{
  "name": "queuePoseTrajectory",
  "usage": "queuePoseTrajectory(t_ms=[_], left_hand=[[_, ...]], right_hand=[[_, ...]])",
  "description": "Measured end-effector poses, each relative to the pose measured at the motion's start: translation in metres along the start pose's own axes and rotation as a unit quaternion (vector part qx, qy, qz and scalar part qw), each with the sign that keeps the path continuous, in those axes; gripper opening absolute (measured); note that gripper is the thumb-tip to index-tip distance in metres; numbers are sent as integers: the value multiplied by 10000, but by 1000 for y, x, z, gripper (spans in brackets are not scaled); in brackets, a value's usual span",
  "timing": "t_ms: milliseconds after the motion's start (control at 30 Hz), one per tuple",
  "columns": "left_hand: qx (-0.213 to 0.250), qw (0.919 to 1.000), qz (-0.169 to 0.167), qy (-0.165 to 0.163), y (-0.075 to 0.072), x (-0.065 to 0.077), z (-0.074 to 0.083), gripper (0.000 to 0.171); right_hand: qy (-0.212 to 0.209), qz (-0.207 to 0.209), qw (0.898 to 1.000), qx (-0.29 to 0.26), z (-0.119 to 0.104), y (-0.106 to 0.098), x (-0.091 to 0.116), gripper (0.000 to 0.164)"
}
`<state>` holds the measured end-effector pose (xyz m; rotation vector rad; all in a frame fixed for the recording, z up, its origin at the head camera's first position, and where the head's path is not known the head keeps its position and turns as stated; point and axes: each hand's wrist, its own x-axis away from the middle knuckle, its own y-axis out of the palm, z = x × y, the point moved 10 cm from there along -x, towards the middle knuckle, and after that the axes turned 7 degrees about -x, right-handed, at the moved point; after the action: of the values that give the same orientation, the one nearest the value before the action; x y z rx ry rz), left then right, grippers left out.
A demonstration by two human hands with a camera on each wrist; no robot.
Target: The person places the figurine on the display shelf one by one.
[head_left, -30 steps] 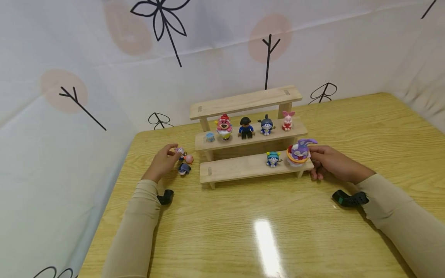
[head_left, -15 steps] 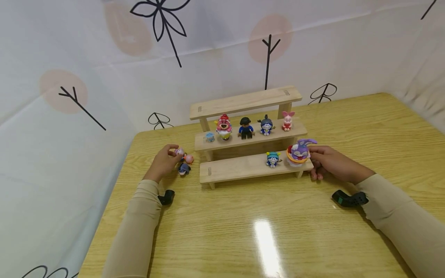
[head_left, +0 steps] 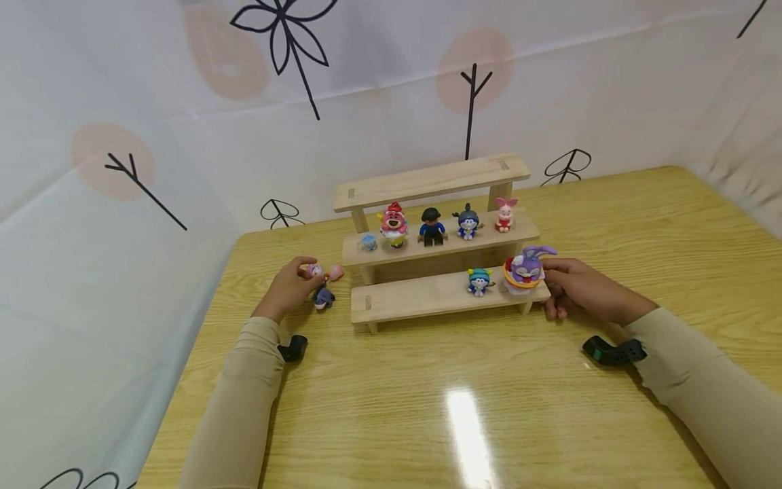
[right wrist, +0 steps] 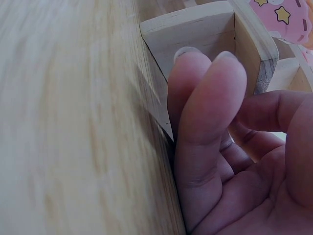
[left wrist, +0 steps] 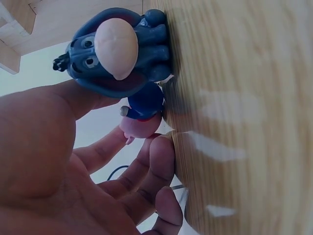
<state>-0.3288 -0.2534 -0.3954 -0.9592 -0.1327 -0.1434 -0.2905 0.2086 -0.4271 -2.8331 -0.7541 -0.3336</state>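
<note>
The left hand (head_left: 292, 288) is at the table's left side, thumb and fingers around a small pink-headed figurine with a blue body (left wrist: 145, 103). A blue donkey figurine (left wrist: 115, 51) sits just in front of it in the left wrist view and hides part of the thumb. A peach-coloured round piece (head_left: 336, 272) lies beside them. The right hand (head_left: 580, 285) is at the right end of the wooden tiered shelf (head_left: 421, 297), beside a purple rabbit figurine (head_left: 527, 266). Its fingers are bent close against the shelf's end; I cannot tell whether they grip it.
On the middle tier stand a pink bear (head_left: 394, 224), a black-capped toy man (head_left: 432, 227), a dark-haired doll (head_left: 468, 223), a pink piglet (head_left: 504, 214) and a small blue piece (head_left: 369, 242). A teal-capped figurine (head_left: 479, 281) is on the lowest tier. Patterned cloth (head_left: 391, 115) hangs behind.
The peach-coloured piece has shifted slightly right and back, away from the donkey. The left hand has moved only a little; the right hand stays in place.
</note>
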Motion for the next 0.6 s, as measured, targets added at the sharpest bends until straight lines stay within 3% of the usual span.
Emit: queuePoseTrajectory(t_ms=[267,600], left_hand=[[31,9998,129,-180,-2,-1,-1,49],[184,9996,155,-132,-4,1,1,42]], right_hand=[[-59,21,10000,9,-1,0,0,46],[-67,-16,10000,33,-3,1,1,46]])
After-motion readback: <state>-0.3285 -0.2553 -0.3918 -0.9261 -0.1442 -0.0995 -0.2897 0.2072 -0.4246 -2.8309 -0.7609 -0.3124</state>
